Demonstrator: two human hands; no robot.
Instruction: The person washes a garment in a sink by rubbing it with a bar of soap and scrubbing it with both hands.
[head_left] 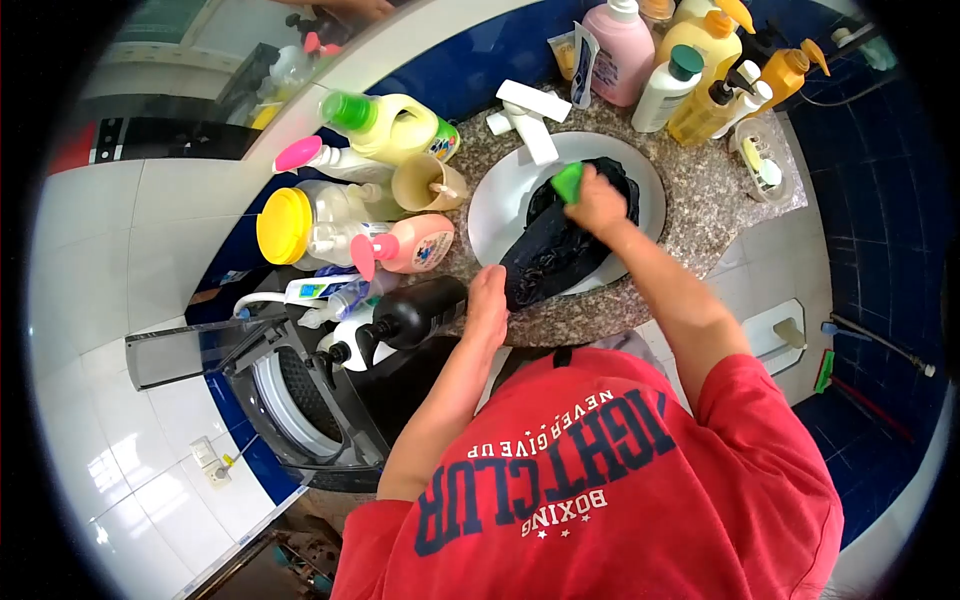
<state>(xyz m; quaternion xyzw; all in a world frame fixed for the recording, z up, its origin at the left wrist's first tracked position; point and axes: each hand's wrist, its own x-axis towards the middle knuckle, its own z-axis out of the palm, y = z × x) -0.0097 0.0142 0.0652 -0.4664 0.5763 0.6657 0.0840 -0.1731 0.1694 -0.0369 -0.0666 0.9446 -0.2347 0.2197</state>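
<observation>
A dark wet cloth (555,255) lies in the white oval sink (490,200), one end reaching over the near left rim. My right hand (600,207) is closed around a green brush or block (568,183) and rests on the cloth at the sink's middle. My left hand (486,303) is at the near left edge of the sink, against the cloth's end; its fingers point up, and whether they grip the cloth is unclear. Just behind the sink stands a white faucet (529,120).
Left of the sink are a pink pump bottle (415,244), a beige cup (428,183), a yellow-lidded jar (284,225) and a black pump bottle (420,312). Several bottles, including a pink one (618,55), stand behind right. An open washing machine (290,400) is lower left.
</observation>
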